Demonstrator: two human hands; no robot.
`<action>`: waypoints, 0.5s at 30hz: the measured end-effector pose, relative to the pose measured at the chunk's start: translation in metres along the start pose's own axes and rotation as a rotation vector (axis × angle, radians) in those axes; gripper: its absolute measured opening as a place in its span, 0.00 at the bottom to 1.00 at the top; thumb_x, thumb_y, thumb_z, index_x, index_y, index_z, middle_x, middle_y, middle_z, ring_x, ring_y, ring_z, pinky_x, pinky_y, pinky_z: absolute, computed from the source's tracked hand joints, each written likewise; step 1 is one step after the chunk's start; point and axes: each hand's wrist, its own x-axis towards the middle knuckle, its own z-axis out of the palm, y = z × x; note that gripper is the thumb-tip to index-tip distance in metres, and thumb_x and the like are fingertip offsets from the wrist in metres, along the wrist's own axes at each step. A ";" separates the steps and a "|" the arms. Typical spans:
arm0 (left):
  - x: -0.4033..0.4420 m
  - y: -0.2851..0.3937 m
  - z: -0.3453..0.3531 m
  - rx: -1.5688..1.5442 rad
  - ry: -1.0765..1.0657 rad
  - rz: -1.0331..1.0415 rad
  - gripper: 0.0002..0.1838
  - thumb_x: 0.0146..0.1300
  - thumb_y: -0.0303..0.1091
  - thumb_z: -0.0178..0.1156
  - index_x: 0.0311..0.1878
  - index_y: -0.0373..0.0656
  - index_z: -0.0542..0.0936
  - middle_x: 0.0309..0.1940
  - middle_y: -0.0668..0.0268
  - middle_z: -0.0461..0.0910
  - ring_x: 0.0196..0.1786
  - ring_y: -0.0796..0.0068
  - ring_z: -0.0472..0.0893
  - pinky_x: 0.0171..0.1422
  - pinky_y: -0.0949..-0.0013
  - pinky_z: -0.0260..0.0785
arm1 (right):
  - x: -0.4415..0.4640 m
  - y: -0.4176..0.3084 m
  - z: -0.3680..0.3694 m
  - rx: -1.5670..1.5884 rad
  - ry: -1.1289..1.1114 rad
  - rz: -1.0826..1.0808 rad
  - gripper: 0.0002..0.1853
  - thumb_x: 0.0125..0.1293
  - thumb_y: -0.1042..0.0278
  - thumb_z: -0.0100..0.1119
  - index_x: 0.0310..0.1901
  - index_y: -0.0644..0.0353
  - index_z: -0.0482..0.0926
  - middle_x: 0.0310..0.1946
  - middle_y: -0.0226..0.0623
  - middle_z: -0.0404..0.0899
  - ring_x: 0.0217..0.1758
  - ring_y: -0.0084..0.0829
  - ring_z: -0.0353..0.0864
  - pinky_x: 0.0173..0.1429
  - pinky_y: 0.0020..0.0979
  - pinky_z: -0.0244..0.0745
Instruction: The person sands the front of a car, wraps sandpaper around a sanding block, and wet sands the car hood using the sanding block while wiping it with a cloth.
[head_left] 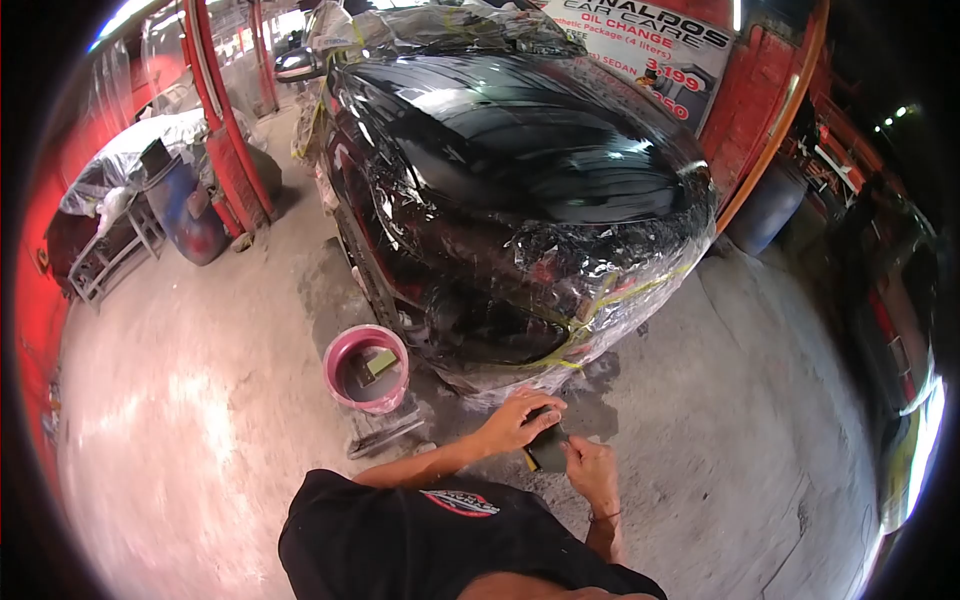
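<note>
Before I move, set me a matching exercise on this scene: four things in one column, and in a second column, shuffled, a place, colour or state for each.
Things
1. Bucket
2. Hood
3. Dark sheet
4. Sign

Place, colour or state
A. Held between the left hand and the right hand
B. Printed with large lettering, beyond the car
C. Pink, standing on the floor
D. Black and shiny, with light reflected in it

Pairs: 1-C; 2-D; 3-A; 4-B

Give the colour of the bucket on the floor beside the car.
Pink, the bucket; the head view, the only one, shows it.
</note>
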 end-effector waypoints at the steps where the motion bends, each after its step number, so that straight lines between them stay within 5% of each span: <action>1: 0.000 -0.002 0.002 0.030 0.059 0.010 0.09 0.69 0.37 0.62 0.45 0.42 0.83 0.40 0.60 0.84 0.49 0.57 0.80 0.64 0.59 0.64 | -0.001 0.001 0.001 0.004 0.009 0.010 0.09 0.66 0.65 0.62 0.36 0.62 0.81 0.25 0.54 0.77 0.28 0.55 0.78 0.31 0.42 0.70; 5: 0.002 -0.002 0.003 0.006 0.116 -0.094 0.09 0.68 0.36 0.63 0.40 0.41 0.85 0.34 0.60 0.84 0.44 0.57 0.81 0.56 0.60 0.69 | -0.001 -0.011 0.002 0.135 0.084 0.016 0.11 0.68 0.62 0.62 0.37 0.62 0.82 0.25 0.52 0.78 0.29 0.54 0.80 0.32 0.43 0.71; 7: 0.004 -0.016 0.001 0.152 0.358 0.020 0.08 0.67 0.35 0.64 0.39 0.39 0.85 0.33 0.59 0.83 0.44 0.58 0.81 0.50 0.60 0.71 | 0.001 -0.019 0.001 0.231 0.168 0.075 0.12 0.69 0.60 0.62 0.38 0.61 0.83 0.26 0.51 0.80 0.31 0.56 0.81 0.32 0.44 0.73; 9: 0.009 -0.002 -0.009 0.105 0.317 -0.068 0.09 0.67 0.34 0.64 0.38 0.38 0.84 0.32 0.60 0.83 0.40 0.63 0.81 0.46 0.63 0.71 | 0.000 -0.021 0.000 0.246 0.172 0.071 0.13 0.72 0.59 0.59 0.38 0.61 0.83 0.27 0.51 0.81 0.31 0.56 0.81 0.32 0.45 0.73; 11: 0.008 0.006 -0.011 -0.011 0.359 -0.123 0.10 0.70 0.34 0.64 0.38 0.37 0.84 0.28 0.65 0.81 0.34 0.79 0.78 0.43 0.71 0.70 | -0.002 -0.016 0.004 0.195 0.179 0.058 0.14 0.72 0.59 0.60 0.38 0.63 0.82 0.25 0.49 0.80 0.28 0.51 0.81 0.31 0.42 0.72; 15: 0.009 0.000 -0.010 -0.011 0.378 -0.190 0.09 0.68 0.33 0.64 0.41 0.37 0.85 0.29 0.63 0.82 0.35 0.73 0.80 0.41 0.70 0.70 | -0.001 -0.003 0.023 0.114 0.272 -0.012 0.14 0.73 0.57 0.60 0.42 0.62 0.83 0.24 0.46 0.80 0.25 0.47 0.80 0.31 0.40 0.72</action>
